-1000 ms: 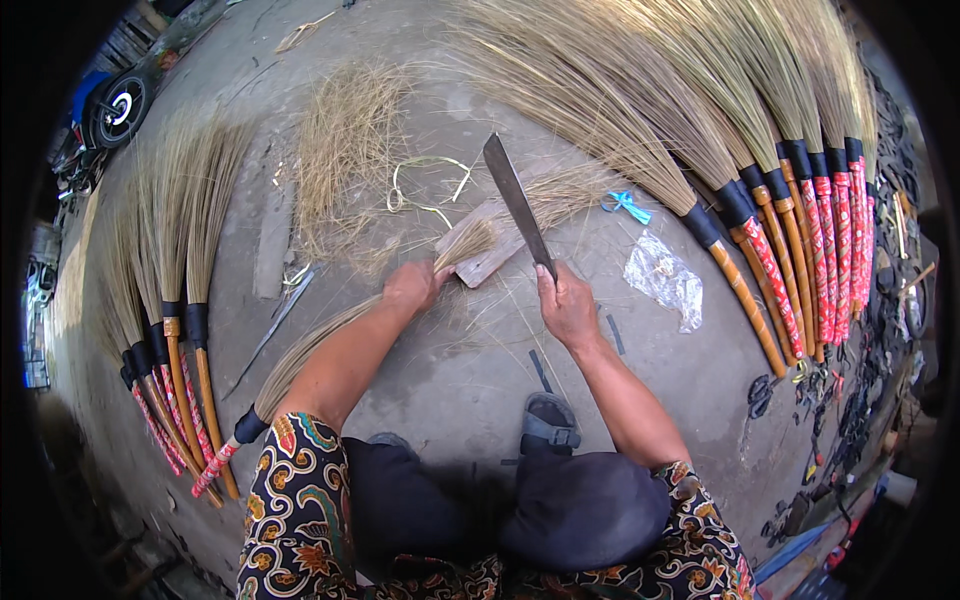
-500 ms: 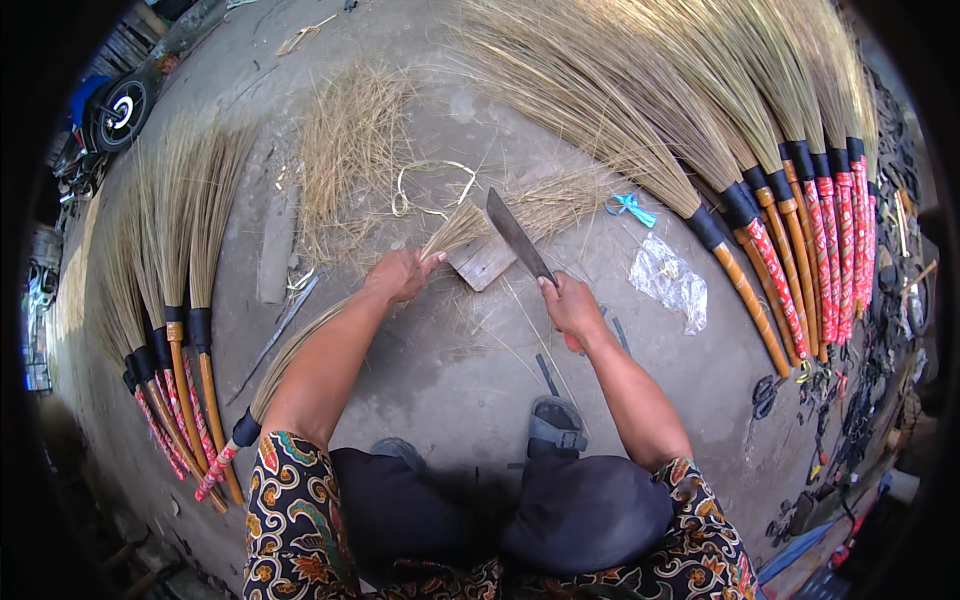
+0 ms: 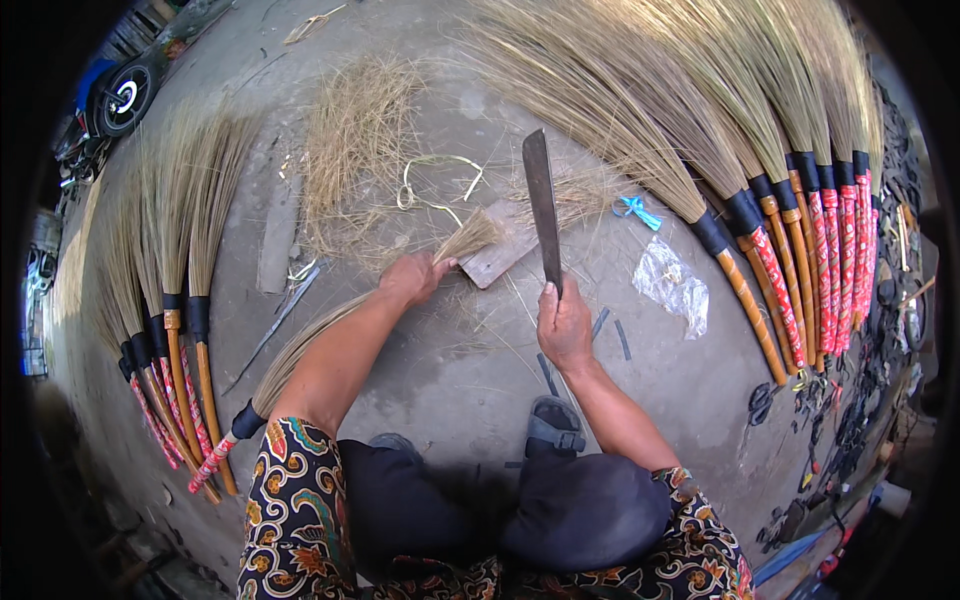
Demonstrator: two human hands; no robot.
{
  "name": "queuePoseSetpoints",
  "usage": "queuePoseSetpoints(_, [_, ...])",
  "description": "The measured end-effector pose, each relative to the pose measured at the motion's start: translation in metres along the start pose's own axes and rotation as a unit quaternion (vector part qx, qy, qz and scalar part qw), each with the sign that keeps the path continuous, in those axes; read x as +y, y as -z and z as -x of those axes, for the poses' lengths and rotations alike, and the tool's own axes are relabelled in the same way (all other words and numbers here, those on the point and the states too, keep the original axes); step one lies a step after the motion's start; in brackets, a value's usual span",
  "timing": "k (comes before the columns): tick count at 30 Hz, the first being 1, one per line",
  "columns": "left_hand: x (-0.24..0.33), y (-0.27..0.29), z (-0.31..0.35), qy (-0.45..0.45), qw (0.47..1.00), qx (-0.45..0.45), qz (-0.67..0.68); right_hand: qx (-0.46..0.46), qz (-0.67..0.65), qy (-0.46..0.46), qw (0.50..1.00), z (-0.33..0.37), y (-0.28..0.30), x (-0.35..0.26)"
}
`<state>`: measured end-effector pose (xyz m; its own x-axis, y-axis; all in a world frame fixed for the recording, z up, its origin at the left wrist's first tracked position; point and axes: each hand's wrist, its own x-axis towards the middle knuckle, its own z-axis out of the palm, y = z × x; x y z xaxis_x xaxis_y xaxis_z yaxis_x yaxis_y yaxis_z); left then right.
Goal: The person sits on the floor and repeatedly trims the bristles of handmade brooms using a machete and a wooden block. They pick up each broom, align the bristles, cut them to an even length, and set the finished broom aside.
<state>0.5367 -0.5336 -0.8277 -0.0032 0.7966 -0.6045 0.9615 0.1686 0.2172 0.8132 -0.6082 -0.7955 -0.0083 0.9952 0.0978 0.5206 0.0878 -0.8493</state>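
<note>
My left hand (image 3: 410, 278) is closed around the bristles of a broom (image 3: 296, 362), close to their tips. The broom runs back under my left forearm to a black-wrapped neck and a red-and-white handle. Its bristle ends lie over a small wooden block (image 3: 500, 247) on the ground. In my right hand (image 3: 566, 325) is a machete (image 3: 541, 200), gripped by the handle with its dark blade raised and pointing away from me. The blade stands apart from the bristles, to the right of them.
Finished brooms (image 3: 745, 200) lie fanned out on the right, and more brooms (image 3: 185, 210) on the left. Loose straw clippings (image 3: 360, 140) are heaped ahead. A crumpled plastic bag (image 3: 672, 285), a blue ribbon (image 3: 637, 211) and a wooden plank (image 3: 279, 235) lie on the ground.
The machete has turned from slanting left across the block to nearly upright, and my right hand has come slightly nearer me. My left hand still grips the bristles, shifted a little to the right.
</note>
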Motion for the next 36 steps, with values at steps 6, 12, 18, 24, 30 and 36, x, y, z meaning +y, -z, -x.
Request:
queuePoseSetpoints(6, [-0.003, -0.001, -0.002, -0.009, 1.000, -0.019, -0.008, -0.189, 0.150, -0.097, 0.966, 0.000, -0.018, 0.037])
queuePoseSetpoints(12, [-0.021, 0.051, 0.012, -0.050, 0.996, 0.008, 0.078, -0.168, 0.143, -0.120, 0.968, -0.004, -0.010, 0.038])
queuePoseSetpoints(18, [0.003, 0.092, 0.080, -0.178, 0.969, -0.117, 0.128, -0.216, -0.195, -0.076, 0.954, -0.013, -0.038, -0.026])
queuePoseSetpoints(24, [-0.014, 0.111, 0.177, -0.179, 0.965, 0.176, 0.080, -0.217, -0.502, -0.288, 0.786, -0.004, -0.071, -0.077])
queuePoseSetpoints(30, [-0.206, 0.100, 0.282, -0.066, 0.938, 0.264, 0.217, -0.174, -0.531, -0.273, 0.783, -0.020, -0.078, -0.071])
queuePoseSetpoints(36, [-0.343, -0.052, 0.368, 0.194, 0.968, 0.153, 0.033, -0.201, -0.515, -0.229, 0.801, -0.047, -0.078, -0.088])
